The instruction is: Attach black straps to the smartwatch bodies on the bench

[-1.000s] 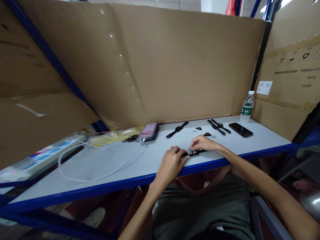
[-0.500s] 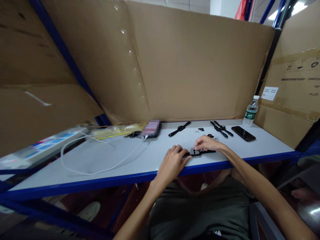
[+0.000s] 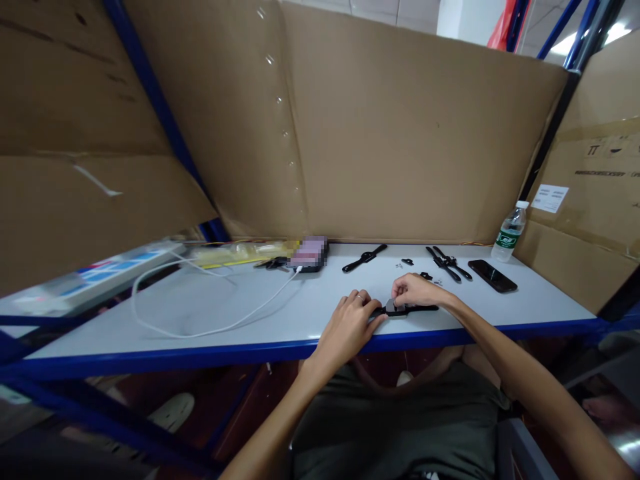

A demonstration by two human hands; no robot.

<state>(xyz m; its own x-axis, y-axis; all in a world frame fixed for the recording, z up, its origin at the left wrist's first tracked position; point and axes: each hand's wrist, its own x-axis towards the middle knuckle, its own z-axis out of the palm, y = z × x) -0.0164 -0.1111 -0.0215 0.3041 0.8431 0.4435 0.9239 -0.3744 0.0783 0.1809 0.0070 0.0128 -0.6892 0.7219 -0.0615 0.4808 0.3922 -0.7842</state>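
A black spokeshave [image 3: 423, 308] lies near the table's front edge, its long handles pointing left and right. My left hand [image 3: 353, 320], with a ring on one finger, is closed around its left handle. At its middle sits a grey blade plate [image 3: 391, 307]. The fingers of my right hand [image 3: 414, 291] are pinched together over that plate; what is between them is too small to make out. Just beyond the right hand lie a small black part [image 3: 425, 275] and tiny screws [image 3: 438, 282]. Another black part [image 3: 407, 261] lies farther back.
Several black spokeshaves lie behind, one at the centre [image 3: 365, 258] and others at right [image 3: 447, 264]. A phone [image 3: 493, 276] and a water bottle [image 3: 510, 233] stand at right. A cabled device [image 3: 309, 255], white cable [image 3: 220, 333] and power strip [image 3: 115, 273] occupy the left. Cardboard [image 3: 400, 147] walls the back.
The whole view has shifted slightly, so the table things appear farther right. My right fingers now cover the small dark piece seen on the plate earlier. My left hand keeps its hold.
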